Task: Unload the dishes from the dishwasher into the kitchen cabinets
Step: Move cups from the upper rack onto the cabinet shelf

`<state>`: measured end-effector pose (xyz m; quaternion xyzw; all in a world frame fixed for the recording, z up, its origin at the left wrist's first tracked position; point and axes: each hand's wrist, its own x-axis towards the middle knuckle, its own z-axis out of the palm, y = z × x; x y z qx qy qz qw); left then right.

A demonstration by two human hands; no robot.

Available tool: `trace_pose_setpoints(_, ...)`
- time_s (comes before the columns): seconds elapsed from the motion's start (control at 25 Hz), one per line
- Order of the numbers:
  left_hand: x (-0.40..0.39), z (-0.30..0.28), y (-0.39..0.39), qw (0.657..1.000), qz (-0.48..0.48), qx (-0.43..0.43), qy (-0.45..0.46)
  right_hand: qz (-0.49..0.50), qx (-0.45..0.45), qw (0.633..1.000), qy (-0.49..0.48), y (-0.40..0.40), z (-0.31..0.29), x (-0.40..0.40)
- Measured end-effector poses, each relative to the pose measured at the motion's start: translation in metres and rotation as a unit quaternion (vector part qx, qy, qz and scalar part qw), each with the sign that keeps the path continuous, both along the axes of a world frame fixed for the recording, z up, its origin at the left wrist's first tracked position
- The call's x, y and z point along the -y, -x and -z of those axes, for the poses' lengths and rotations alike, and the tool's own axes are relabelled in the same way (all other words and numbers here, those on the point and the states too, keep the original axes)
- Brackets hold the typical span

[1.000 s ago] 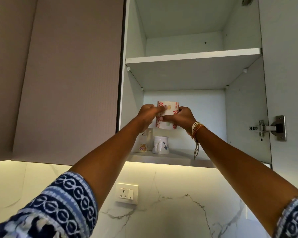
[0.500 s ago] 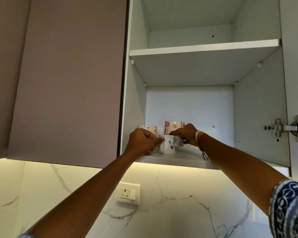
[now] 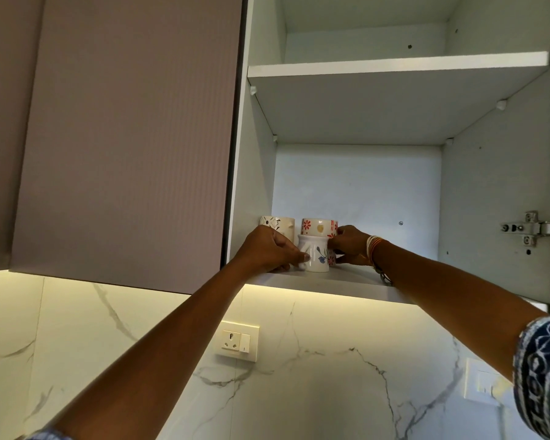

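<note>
My left hand (image 3: 269,249) pinched the blue-flowered mug (image 3: 315,257), my right hand (image 3: 350,244) gripped the red-flowered mug (image 3: 319,226) behind it; a careless nudge risked them clinking or chipping.

Three mugs stand on the lower shelf (image 3: 346,282) of the open cabinet (image 3: 496,185), toward its left side. The front mug (image 3: 315,257) is nearest; behind it to the left stands the left mug (image 3: 278,224), and behind it to the right the rear mug (image 3: 319,226). The left hand (image 3: 269,249) is left of the front mug, the right hand (image 3: 350,246) right of it. The upper shelf (image 3: 394,66) lies above.
</note>
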<state>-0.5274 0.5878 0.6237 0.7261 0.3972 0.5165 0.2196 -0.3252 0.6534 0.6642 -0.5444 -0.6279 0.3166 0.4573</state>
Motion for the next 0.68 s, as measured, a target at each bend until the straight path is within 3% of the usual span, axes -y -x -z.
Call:
trace_pose_setpoints(0.2, 0.0, 0.003, 0.001, 1.0, 0.009, 0.021, 0.003, -0.026, 0.033, 0.999, 0.025, -0.007, 0.002, 0.002)
trace_pose_setpoints(0.36, 0.004, 0.006, 0.002, 0.996, -0.046, -0.054, -0.044, 0.056, 0.137, 0.989, 0.028, -0.015, 0.002, 0.025)
trace_pose_setpoints(0.56, 0.025, 0.022, 0.003, 0.979, -0.124, -0.13, -0.098, 0.143, 0.356, 0.923, -0.023, -0.022, 0.015, 0.055)
trace_pose_setpoints(0.68, 0.046, 0.044, -0.001, 0.951, -0.188, -0.198, -0.144, 0.144, 0.413, 0.899, -0.04, -0.016, 0.022, 0.088)
